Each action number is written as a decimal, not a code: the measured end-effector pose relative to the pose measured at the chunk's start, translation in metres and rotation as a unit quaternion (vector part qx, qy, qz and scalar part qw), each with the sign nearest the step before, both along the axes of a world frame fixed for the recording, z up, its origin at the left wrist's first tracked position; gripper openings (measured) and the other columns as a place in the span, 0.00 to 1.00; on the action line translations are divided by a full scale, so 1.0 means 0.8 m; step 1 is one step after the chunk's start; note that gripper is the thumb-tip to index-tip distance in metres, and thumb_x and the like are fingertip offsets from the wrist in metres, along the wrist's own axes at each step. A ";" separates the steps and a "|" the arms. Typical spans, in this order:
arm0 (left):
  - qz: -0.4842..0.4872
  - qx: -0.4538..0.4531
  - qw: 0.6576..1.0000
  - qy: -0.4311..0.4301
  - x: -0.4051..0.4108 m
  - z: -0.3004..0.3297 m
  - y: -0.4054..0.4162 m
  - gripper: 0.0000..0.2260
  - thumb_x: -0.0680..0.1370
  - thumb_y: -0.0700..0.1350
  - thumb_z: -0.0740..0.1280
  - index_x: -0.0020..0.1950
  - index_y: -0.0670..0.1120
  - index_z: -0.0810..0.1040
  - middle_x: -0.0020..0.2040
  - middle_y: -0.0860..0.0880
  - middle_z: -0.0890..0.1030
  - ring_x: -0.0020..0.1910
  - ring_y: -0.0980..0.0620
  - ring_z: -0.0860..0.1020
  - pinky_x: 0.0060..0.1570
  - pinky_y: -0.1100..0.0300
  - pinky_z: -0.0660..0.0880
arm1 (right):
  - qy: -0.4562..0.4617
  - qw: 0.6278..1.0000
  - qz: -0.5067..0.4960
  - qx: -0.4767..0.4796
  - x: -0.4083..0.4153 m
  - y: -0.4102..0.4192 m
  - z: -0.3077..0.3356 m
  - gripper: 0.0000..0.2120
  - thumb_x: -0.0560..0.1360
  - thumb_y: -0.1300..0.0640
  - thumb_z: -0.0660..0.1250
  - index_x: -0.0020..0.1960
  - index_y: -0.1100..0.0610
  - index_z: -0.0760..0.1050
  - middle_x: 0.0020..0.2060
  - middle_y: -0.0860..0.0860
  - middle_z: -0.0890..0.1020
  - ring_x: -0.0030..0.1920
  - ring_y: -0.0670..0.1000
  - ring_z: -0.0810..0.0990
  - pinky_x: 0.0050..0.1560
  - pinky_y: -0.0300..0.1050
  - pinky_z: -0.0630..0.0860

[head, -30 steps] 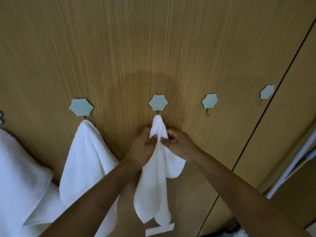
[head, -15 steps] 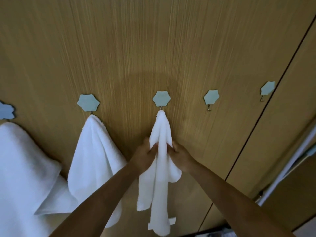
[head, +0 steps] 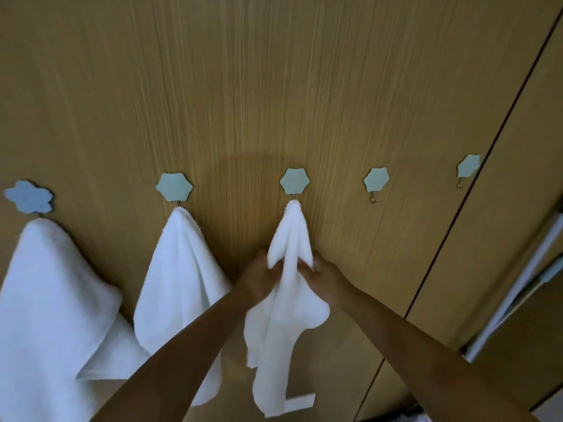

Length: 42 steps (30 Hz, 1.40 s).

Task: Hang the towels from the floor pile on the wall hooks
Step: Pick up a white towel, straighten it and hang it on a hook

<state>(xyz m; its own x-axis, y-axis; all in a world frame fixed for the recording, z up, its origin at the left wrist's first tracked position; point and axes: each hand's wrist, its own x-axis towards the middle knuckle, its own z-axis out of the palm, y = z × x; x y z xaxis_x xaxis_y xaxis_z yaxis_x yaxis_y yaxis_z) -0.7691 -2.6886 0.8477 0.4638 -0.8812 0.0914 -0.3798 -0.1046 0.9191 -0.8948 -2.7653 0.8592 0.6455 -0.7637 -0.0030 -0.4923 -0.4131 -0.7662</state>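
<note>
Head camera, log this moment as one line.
stage: hanging third towel | hook: middle | left hand: grips towel | right hand: grips towel | free hooks: two, right

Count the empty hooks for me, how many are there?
2. One bare hook is just right of the towel both hands hold; the other bare hook is further right, by the door seam. More may lie outside the view.

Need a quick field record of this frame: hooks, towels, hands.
hooks visible: five on the wooden wall
hooks taken: three from the left
hooks free: fourth hook, fifth hook
towel in hand: third towel, top on third hook
left hand: grips third towel
right hand: grips third towel
other towels: first towel, second towel, hanging untouched
</note>
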 end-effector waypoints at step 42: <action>0.103 0.091 0.875 -0.464 -0.025 0.019 0.395 0.12 0.81 0.45 0.55 0.50 0.40 0.75 0.50 0.43 0.77 0.49 0.45 0.76 0.44 0.58 0.71 | 0.118 0.922 0.070 -0.361 -0.018 0.383 0.023 0.18 0.79 0.58 0.55 0.67 0.60 0.68 0.61 0.54 0.74 0.59 0.53 0.74 0.58 0.45 0.70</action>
